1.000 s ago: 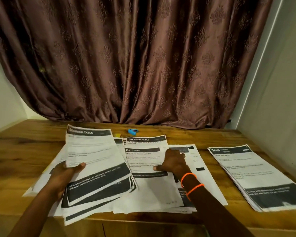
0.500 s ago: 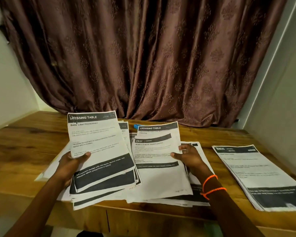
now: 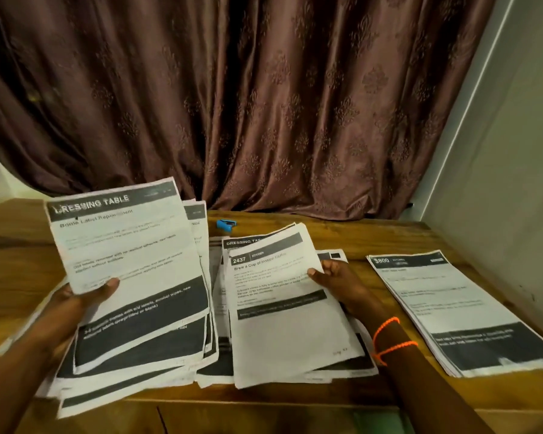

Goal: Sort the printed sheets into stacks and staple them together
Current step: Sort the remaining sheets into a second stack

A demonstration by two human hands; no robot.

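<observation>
1. The left hand [image 3: 82, 297] grips a fanned bundle of white printed sheets headed "DRESSING TABLE" [image 3: 129, 264], thumb on top, raised over the wooden table [image 3: 342, 239].
2. A small blue stapler [image 3: 226, 224] lies behind, untouched.
3. The right hand [image 3: 336, 280] pinches the "2437 KITCHEN" sheet [image 3: 282, 302] at its right edge.
4. A separate flat stack of sheets [image 3: 458, 311] lies farthest right.

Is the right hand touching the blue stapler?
Apart. The head view shows the right hand gripping a kitchen sheet, bare table between it and the stapler.

Fanned "Dressing Table" sheets [image 3: 129, 264] raised left; "2437 Kitchen" sheet [image 3: 282, 296] tilted centre; neat stack [image 3: 458, 311] flat right; blue stapler [image 3: 225, 225] behind
</observation>
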